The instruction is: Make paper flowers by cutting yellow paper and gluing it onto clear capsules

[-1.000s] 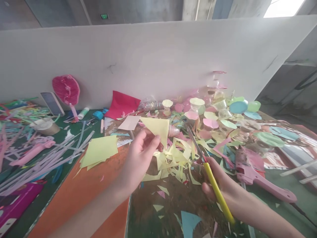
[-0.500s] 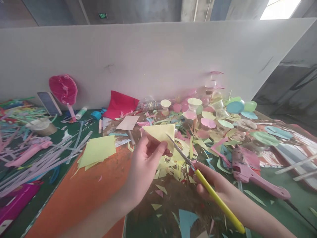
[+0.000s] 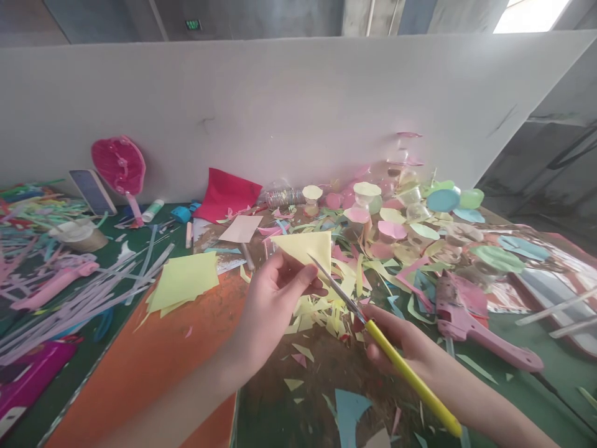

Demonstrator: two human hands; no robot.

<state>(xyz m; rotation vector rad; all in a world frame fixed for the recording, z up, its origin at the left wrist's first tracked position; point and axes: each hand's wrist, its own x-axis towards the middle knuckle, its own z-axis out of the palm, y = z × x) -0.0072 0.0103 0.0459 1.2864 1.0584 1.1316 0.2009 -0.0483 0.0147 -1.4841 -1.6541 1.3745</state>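
My left hand (image 3: 280, 292) pinches a pale yellow sheet of paper (image 3: 310, 246) between thumb and fingers, near the middle of the view. Yellow-handled scissors (image 3: 396, 354) are in my right hand (image 3: 396, 336), its fingers wrapped around the handle. Their metal blades point up and left, and the tip lies over the face of the paper, near my left thumb. Whether the blades are apart is hard to make out. Below the paper lie many yellow paper scraps (image 3: 321, 314).
A stack of yellow sheets (image 3: 186, 280) lies on an orange board (image 3: 186, 367) at left. Paper discs and plastic cups (image 3: 367, 196) crowd the back right. A pink glue gun (image 3: 485, 336) rests at right, a phone (image 3: 93, 191) leans at back left, and pale strips (image 3: 93, 305) lie at far left.
The scissor tip has shifted slightly left and down across the yellow paper. The paper's angle has changed a little, and both hands otherwise stay in place.
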